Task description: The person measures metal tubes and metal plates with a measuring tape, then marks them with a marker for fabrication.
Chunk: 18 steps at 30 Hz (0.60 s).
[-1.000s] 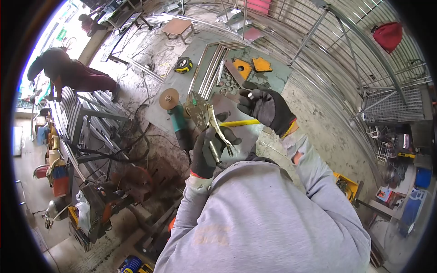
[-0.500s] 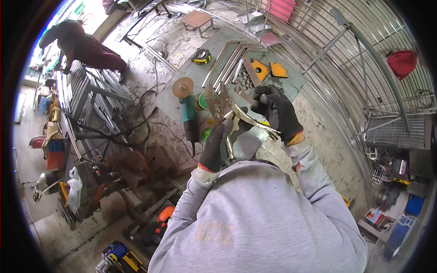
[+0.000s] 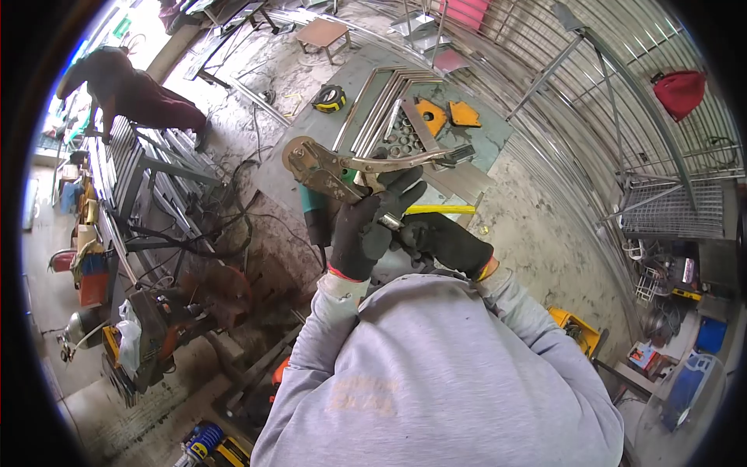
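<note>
My left hand [image 3: 358,233], in a dark glove, is closed round the body of metal locking pliers [image 3: 331,173], whose jaws point to the upper left. My right hand [image 3: 443,240], also gloved, is closed at the end screw of the pliers' lower handle, its fingertips close together. The other handle stretches out to the right. Behind the pliers, an angle grinder [image 3: 313,214] lies on the grey metal sheet [image 3: 358,68]. Beyond are bent metal tubes [image 3: 389,101], small metal rings [image 3: 402,140], two yellow magnetic squares [image 3: 429,115] and a tape measure [image 3: 329,99].
Another person [image 3: 136,93] bends over metal bars at the upper left. A small brown stool [image 3: 322,33] stands at the back. Metal grilles [image 3: 615,70] line the right side. A red cut-off machine [image 3: 226,294] sits at the lower left, and a yellow tool case [image 3: 577,331] at the lower right.
The pliers have turned, with one handle now pointing right. My right hand has moved down and left from above the sheet to the pliers' handle end. The view has shifted slightly.
</note>
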{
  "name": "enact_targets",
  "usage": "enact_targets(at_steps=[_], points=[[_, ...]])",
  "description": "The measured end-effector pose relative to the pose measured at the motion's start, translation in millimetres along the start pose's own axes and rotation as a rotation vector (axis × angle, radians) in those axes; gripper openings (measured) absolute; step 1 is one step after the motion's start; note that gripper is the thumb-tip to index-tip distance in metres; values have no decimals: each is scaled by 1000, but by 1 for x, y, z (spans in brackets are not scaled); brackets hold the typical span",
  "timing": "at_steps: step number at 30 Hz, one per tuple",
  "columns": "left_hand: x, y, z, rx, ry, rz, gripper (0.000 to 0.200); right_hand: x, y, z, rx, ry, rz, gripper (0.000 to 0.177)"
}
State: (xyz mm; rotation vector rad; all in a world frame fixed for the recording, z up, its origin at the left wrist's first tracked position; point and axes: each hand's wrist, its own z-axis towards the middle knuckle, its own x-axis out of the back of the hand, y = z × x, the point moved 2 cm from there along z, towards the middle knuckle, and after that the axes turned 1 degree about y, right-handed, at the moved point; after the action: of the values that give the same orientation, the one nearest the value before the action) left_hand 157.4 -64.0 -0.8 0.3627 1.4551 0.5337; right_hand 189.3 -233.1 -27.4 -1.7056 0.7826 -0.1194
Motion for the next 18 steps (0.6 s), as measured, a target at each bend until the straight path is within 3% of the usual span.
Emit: enact_targets(at_steps=[1,2,4,6,9,11,12,14,15,18], points=[[-1,-3,1,4,-3,1,55,-10,4,10,76,171,180,32],[-1,-8,2,-34,93,51,57,-11,2,10,78,173,181,32],[-4,-11,2,-65,190,101,58,-17,-23,1,493,564,-1287,27],[-12,-7,2,-132,275,136,62,-16,-27,1,508,623,-1285,24],[-15,5,-1,-188,148,50,60,-7,-23,2,521,533,-1118,33],[-18,16,-5,-174,-6,-175,63,9,-12,0,168,148,35,45],[-12,21,-12,-175,-5,-175,63,16,-11,-5,168,147,35,45],[9,28,-28,-113,127,144,65,31,-7,-13,131,221,68,43],[16,28,-32,-77,189,301,67,45,5,-10,138,213,488,41],[13,26,-20,-160,48,103,64,65,-7,-4,229,176,748,36]])
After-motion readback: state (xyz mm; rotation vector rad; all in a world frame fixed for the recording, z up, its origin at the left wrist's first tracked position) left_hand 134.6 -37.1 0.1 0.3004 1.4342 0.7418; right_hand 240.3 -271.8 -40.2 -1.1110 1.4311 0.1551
